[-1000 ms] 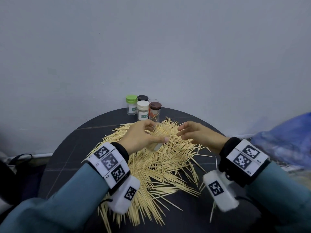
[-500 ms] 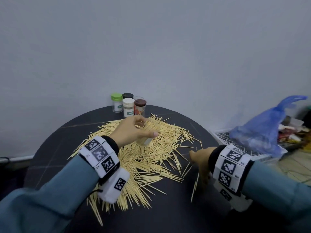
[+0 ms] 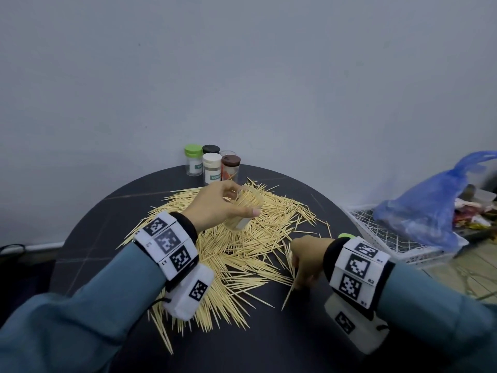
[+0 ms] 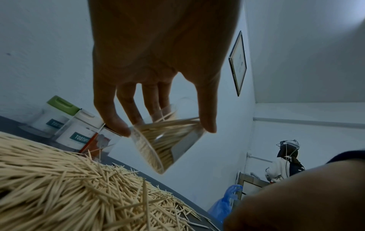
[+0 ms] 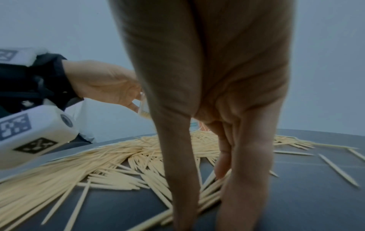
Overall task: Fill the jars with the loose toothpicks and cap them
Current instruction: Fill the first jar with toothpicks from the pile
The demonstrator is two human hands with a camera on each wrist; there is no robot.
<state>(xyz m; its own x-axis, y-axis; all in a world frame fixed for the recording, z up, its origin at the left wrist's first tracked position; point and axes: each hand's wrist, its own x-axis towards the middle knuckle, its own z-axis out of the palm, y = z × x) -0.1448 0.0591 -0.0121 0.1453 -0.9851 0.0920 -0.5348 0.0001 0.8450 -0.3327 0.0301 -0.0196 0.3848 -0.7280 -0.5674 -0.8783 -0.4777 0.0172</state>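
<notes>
I see the clear jar (image 3: 243, 208) tilted in the air above the toothpick pile (image 3: 223, 254), already well stocked with toothpicks and uncapped. My left hand (image 3: 215, 208) grasps it from above, fingers (image 4: 118, 112) curled on one side of the glass and the thumb on the other; the left wrist view shows the jar's base swung toward the camera. The pile spreads over the middle of the round dark table (image 3: 88, 238).

My right hand (image 3: 306, 258) is down at the pile's near right edge, fingers pointing at the tabletop among scattered toothpicks. From the right wrist view its fingertips (image 5: 223, 168) touch several sticks, and thumb and fingers seem to close on a few, though I cannot tell how firm that pinch is.

A green lid (image 3: 345, 235) peeks out on the table just behind the right wrist. At the far edge stand the capped jars: green-topped (image 3: 193, 164), black-topped (image 3: 211, 149), white-topped (image 3: 212, 168) and brown-topped (image 3: 230, 168), with a clear open one (image 3: 228, 152) behind them. Beside the table, to the right, a blue plastic bag (image 3: 427, 208) rests on a white wire basket (image 3: 376, 232).
</notes>
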